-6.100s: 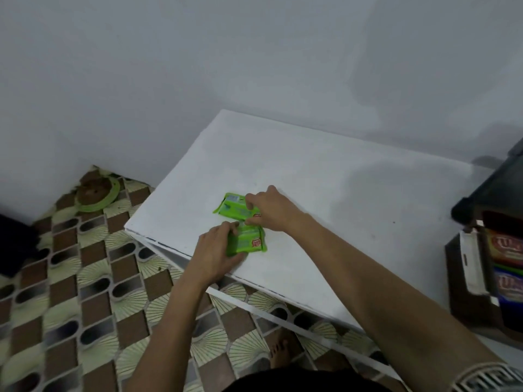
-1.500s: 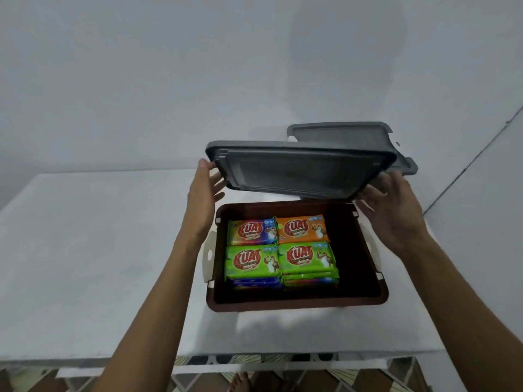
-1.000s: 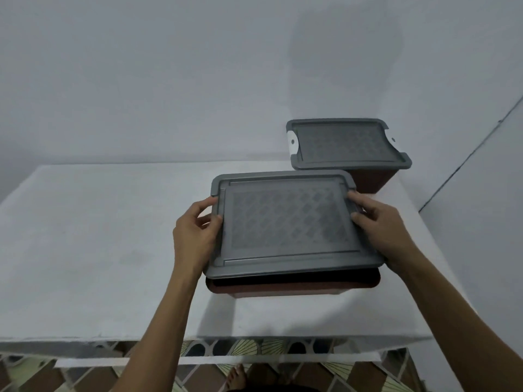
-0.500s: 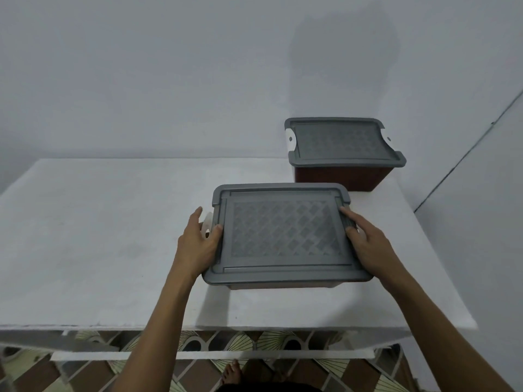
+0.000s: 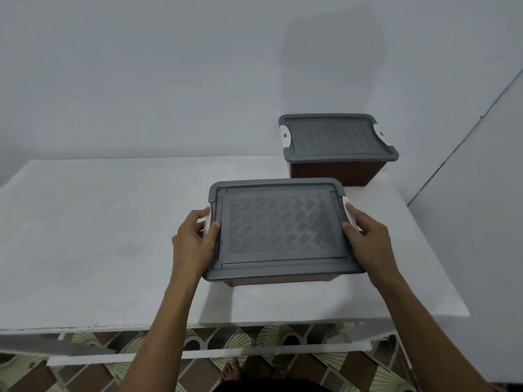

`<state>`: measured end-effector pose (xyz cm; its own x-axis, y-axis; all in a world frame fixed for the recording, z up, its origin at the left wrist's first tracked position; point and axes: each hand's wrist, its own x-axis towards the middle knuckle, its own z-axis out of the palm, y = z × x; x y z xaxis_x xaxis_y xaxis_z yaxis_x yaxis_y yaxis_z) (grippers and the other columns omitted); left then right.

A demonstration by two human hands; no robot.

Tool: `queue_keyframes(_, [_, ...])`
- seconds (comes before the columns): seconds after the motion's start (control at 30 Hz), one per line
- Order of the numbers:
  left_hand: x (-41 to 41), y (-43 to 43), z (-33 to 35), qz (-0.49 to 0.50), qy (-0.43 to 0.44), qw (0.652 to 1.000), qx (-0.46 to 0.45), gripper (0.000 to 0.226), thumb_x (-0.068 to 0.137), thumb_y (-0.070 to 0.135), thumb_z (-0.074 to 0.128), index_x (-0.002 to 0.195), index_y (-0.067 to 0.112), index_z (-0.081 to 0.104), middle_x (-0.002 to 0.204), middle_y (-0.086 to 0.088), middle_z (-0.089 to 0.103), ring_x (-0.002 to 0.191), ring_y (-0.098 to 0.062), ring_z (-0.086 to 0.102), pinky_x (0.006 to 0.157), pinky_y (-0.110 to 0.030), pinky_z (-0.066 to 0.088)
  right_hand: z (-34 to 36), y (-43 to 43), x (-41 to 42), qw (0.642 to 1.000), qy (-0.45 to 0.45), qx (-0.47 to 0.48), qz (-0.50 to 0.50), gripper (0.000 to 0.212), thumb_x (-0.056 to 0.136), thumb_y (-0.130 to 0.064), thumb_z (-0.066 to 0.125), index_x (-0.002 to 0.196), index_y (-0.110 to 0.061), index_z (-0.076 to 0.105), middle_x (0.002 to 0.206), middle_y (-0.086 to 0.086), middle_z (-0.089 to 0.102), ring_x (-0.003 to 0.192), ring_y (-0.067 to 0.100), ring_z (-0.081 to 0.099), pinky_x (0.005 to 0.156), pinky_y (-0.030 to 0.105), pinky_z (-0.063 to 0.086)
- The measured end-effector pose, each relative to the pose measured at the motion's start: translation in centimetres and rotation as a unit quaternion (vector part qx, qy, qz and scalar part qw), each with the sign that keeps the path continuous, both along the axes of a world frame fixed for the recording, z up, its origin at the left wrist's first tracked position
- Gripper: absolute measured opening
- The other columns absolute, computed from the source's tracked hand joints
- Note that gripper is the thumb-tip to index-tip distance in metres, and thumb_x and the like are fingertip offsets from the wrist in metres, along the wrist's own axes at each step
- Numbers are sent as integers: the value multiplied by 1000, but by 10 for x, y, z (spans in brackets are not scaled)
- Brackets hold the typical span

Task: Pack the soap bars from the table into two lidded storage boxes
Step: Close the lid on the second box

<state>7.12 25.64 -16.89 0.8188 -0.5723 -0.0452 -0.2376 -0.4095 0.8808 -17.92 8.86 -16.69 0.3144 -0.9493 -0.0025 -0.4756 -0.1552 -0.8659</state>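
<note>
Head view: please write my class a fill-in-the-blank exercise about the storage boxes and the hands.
1. The nearer brown plastic storage box has a patterned lid coloured ____.
2. The left hand and right hand grip that box by its side latches, which are coloured ____.
3. The number of lidded boxes standing on the white table is ____.
Missing words: grey; white; two.

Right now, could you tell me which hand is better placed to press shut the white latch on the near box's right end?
The right hand: it grips the right latch at the edge of the grey lid. The left hand grips the left latch, across the whole lid.
</note>
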Motion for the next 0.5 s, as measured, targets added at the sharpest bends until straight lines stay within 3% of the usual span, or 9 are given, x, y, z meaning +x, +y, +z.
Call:
queue_keyframes(0.1, [-3, 1, 3, -33, -25, 999, 21, 46, 89, 48, 63, 132, 31, 57, 126, -3, 62, 105, -19, 60, 90, -35, 48, 1, 0, 3, 1000, 19, 7, 16, 49, 97, -34, 53, 144, -25, 43, 150, 1, 44, 131, 28, 48, 106, 43, 41])
queue_keyframes(0.17, [-7, 3, 4, -49, -38, 998, 30, 57, 86, 56, 61, 137, 31, 53, 134, -2, 59, 114, -23, 59, 97, -43, 50, 1, 1, 4, 997, 64, -22, 28, 49, 99, -31, 50, 147, -24, 39, 146, 4, 48, 119, 24, 56, 102, 35, 43])
queue_keyframes(0.27, [-10, 3, 5, -49, -67, 996, 35, 56, 89, 51, 61, 140, 30, 51, 136, -1, 58, 116, -22, 59, 100, -45, 49, -1, 5, 5, 978, 173, -111, 46, 54, 100, -30, 45, 151, -21, 30, 133, 9, 58, 103, 23, 60, 94, 34, 48])
queue_keyframes(0.33, [-10, 3, 5, -40, -73, 996, 29, 52, 90, 46, 60, 139, 30, 52, 136, 0, 59, 114, -22, 60, 99, -44, 49, -2, 3, 8, 962, 232, -138, 38, 55, 100, -35, 43, 152, -22, 28, 113, 10, 62, 86, 17, 55, 76, 30, 49])
queue_keyframes(0.4, [-10, 1, 5, -30, -72, 997, 27, 51, 90, 44, 60, 138, 29, 54, 135, 0, 60, 113, -22, 61, 99, -42, 49, -3, -1, 11, 955, 258, -144, 25, 55, 99, -37, 43, 151, -21, 31, 98, 7, 57, 78, 15, 52, 68, 26, 42])
queue_keyframes(0.5, [-11, -5, 6, -24, -73, 997, 28, 50, 89, 42, 61, 137, 27, 56, 134, 1, 61, 112, -21, 61, 99, -40, 49, -3, -9, 12, 953, 262, -154, 16, 54, 98, -38, 44, 149, -21, 35, 94, 6, 55, 75, 16, 51, 66, 25, 40])
